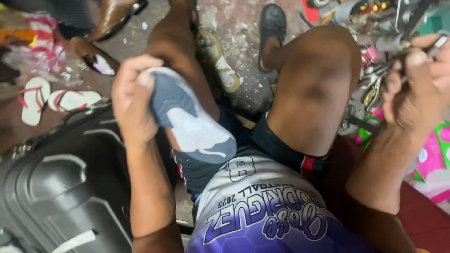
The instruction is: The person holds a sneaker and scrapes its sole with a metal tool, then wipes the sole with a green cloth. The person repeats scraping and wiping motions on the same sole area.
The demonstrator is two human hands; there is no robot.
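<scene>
Head view: you sit with your knees up, above a dusty floor (234, 23).
Shoe: your left hand (131, 100) is wrapped around one end of a blue and grey shoe (192, 119), sole up, over your lap.
How it feels: it looks light and bendy; the sole looks grippy.
Where to hold: keep hold of the end, thumb on the sole.
Right hand: your right hand (417, 84) pinches a thin metal tool (438, 44) near the tool pile (375, 28).
Nearby: a dark suitcase (61, 182) sits to your left.

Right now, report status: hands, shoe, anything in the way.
Left hand grips grey shoe, sole up. Right hand pinches small metal tool. Nothing between them.
</scene>
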